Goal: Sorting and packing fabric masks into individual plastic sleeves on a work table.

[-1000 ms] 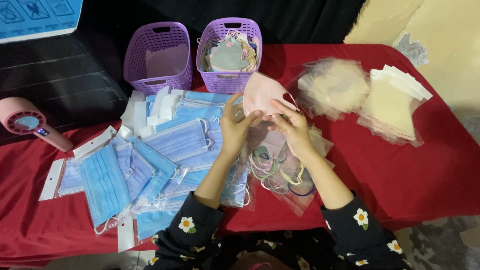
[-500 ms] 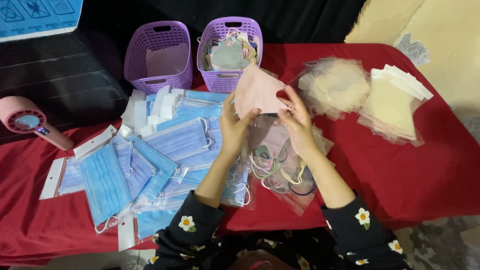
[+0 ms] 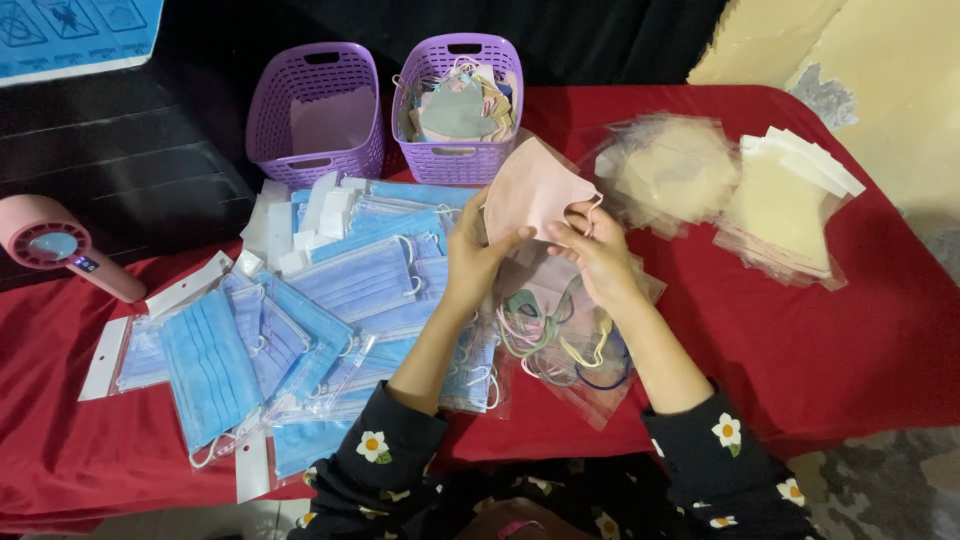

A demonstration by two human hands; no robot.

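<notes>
Fingers (image 3: 560, 232) of both hands pinch the pink mask (image 3: 535, 190), now lowered nearer the clear bag (image 3: 585, 385) beneath them.

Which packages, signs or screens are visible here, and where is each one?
Blue mask packs: clear sleeves, white tabs, left on red cloth.
Clear bags: empty, upper right.
Cream stack: flat sheets, far right.
Blue sign: top left corner.
Pink fan: small screen, left edge.

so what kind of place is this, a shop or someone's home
Most likely a makeshift packing table, at home or a small stall: a red tablecloth strewn with bagged blue surgical masks, a purple basket of loose masks, and clear empty bags. Both hands hold a pink mask.
</notes>
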